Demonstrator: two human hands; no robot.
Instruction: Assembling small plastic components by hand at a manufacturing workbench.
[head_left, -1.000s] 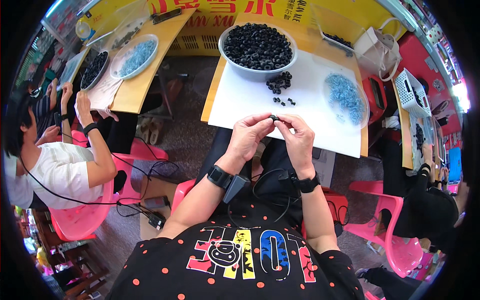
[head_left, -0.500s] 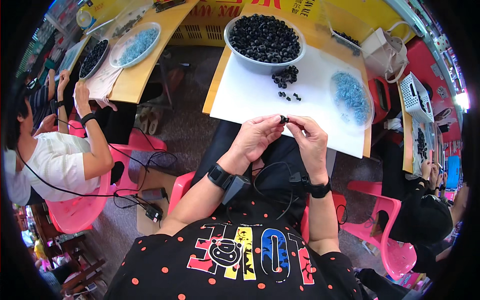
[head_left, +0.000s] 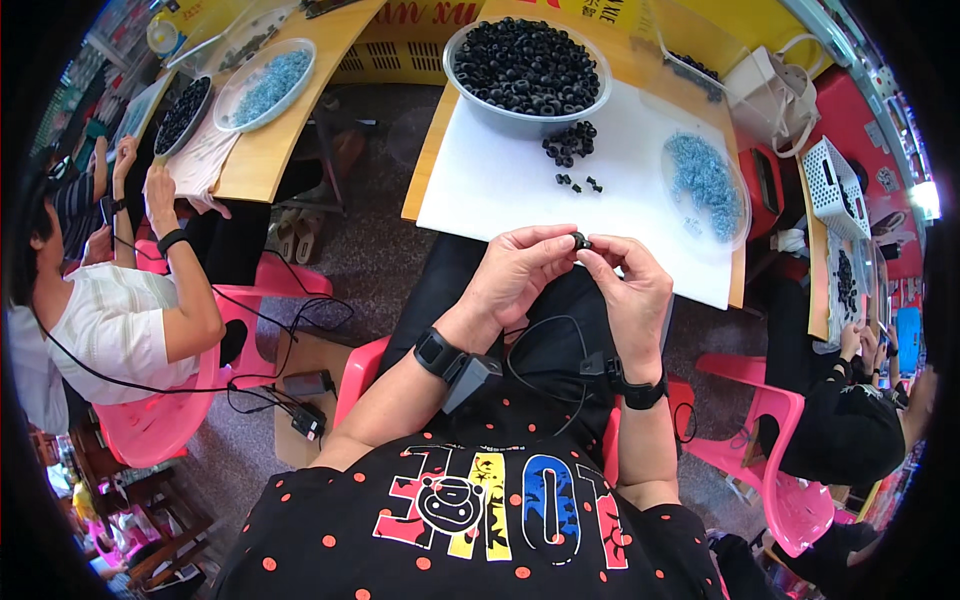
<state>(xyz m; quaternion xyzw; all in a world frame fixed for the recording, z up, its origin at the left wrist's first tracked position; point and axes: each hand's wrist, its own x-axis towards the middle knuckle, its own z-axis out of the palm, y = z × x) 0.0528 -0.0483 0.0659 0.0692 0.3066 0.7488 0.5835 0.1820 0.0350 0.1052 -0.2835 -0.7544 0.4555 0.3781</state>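
Note:
Between my hands, just off the near edge of the white sheet point(head_left: 480, 200), is a small round black piece point(head_left: 580, 241). My left hand point(head_left: 520, 275) pinches it from the left with thumb and forefinger. The thumb and fingertips of my right hand point(head_left: 635, 285) press on it from the right. Fingers hide part of the piece. Beyond them on the sheet lie a few loose black pieces point(head_left: 578, 185) and a small heap of black parts point(head_left: 570, 145). A big pale bowl point(head_left: 455, 75) full of similar black parts stands at the back.
To the right, a clear shallow tray point(head_left: 742, 215) holds small light-blue pieces point(head_left: 703, 185). A white handbag point(head_left: 765, 90) and a white basket point(head_left: 835, 185) stand farther right. At left a person point(head_left: 120, 320) works at another table with bowls. Pink chairs point(head_left: 755, 420) flank me; black cables hang nearby.
Both hands have shifted slightly to the right with the black piece still between them. My right fingers are more curled around it, and it appears slightly turned.

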